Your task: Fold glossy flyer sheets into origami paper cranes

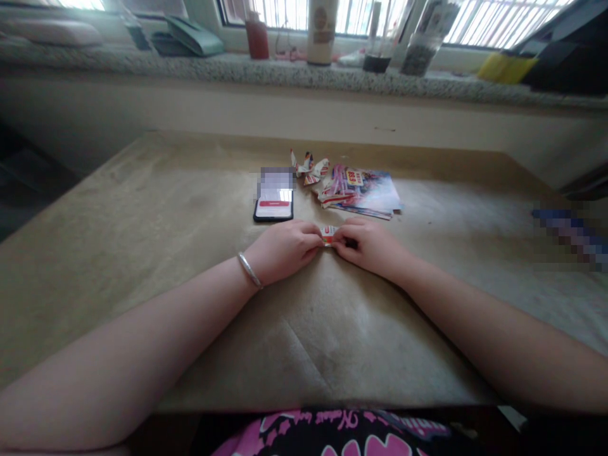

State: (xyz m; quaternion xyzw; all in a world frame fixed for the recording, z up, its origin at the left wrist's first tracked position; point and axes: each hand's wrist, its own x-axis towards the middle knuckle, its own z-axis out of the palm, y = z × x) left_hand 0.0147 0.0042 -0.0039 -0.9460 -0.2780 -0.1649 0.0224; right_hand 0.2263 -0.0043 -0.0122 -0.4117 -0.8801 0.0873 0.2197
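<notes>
Between my two hands is a small piece of printed paper (pixel 328 233), white with red and a bit of green. My left hand (pixel 289 249), with a silver bangle at the wrist, pinches its left end. The right end is pinched by the fingertips of my right hand (pixel 368 244). Both hands rest low over the table, close together. Just beyond my left hand lies a phone (pixel 274 212) with its screen lit. Past the paper sit folded paper shapes (pixel 311 170) in white, red and dark print, beside a stack of colourful printed sheets (pixel 375 190).
A beige cloth covers the table (pixel 142 209). On the stone windowsill (pixel 199 66) behind stand a red pump bottle (pixel 257 37), a pale bottle (pixel 321 31), a clear container (pixel 425 41) and a green folded case (pixel 194 37). A blurred-out item (pixel 572 237) lies at the right.
</notes>
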